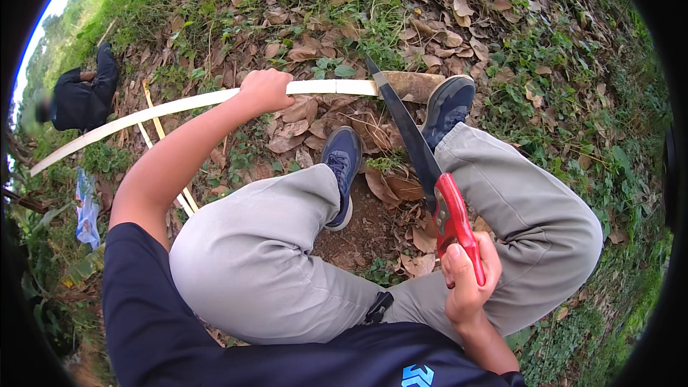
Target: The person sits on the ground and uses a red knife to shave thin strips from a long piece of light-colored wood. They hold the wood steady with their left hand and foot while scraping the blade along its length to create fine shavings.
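Observation:
My left hand (266,91) is closed around a long, pale, flat strip of wood or bamboo (183,105). The strip curves from the far left to a short brown log (411,86) on the ground. In my right hand (471,278) is a handsaw (411,135), gripped by its red handle, its dark blade angled away toward the far side. Near its tip the blade crosses the strip's right end beside the log; whether it touches the strip I cannot tell. A thin line marks the strip a little left of the blade.
My shoes (342,165) stand on leaf-strewn ground, the right one against the log. More pale strips (152,125) lie at the left, near a bluish plastic bag (87,211). A person in dark clothes (82,97) is at the far left. Grass and weeds surround the spot.

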A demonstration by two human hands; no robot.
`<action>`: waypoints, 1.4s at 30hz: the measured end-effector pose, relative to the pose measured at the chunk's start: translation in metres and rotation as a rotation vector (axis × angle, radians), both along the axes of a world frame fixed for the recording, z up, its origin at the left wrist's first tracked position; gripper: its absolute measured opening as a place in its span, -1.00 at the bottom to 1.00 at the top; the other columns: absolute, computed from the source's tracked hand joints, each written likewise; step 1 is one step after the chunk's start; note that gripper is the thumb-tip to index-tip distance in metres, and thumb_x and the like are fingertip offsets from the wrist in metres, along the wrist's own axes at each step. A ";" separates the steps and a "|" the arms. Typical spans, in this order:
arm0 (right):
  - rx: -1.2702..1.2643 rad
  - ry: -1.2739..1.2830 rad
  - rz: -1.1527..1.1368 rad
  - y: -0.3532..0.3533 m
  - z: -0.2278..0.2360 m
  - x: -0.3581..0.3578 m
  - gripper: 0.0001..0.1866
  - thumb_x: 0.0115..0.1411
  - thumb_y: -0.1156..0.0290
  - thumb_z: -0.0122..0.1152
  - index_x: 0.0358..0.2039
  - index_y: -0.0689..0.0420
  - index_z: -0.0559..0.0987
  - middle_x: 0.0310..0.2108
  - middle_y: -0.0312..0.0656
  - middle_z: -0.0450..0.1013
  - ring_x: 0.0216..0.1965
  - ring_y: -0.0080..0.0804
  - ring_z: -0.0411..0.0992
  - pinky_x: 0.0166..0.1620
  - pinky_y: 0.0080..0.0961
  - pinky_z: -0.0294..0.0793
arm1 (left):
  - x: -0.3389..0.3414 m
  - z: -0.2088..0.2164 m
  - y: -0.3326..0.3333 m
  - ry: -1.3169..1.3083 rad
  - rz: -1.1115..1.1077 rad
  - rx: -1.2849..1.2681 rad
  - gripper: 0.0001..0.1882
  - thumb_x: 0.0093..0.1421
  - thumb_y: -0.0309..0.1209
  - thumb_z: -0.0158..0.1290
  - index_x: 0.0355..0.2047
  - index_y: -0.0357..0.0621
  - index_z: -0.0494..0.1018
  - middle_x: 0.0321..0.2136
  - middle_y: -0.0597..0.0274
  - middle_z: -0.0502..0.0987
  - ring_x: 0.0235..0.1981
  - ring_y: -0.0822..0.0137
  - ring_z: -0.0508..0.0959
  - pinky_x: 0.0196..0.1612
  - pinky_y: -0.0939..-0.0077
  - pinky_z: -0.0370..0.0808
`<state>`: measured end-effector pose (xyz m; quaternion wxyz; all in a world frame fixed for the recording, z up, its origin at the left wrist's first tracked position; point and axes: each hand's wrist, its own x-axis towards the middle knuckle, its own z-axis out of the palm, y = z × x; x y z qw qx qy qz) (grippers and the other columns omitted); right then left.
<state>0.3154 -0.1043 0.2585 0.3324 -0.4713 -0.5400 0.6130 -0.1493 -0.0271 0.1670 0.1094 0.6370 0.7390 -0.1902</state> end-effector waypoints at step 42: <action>-0.123 -0.167 -0.160 -0.033 -0.050 -0.025 -0.81 0.34 0.42 0.27 -0.39 0.21 0.50 -0.63 -0.40 0.27 -0.56 -0.71 0.17 -0.50 -0.55 0.17 | 0.103 -0.145 -0.056 -0.404 0.145 0.004 -0.73 0.14 -0.23 0.12 -0.20 -0.06 0.59 -0.30 -0.09 0.67 -0.24 -0.17 0.68 -0.13 -0.09 0.60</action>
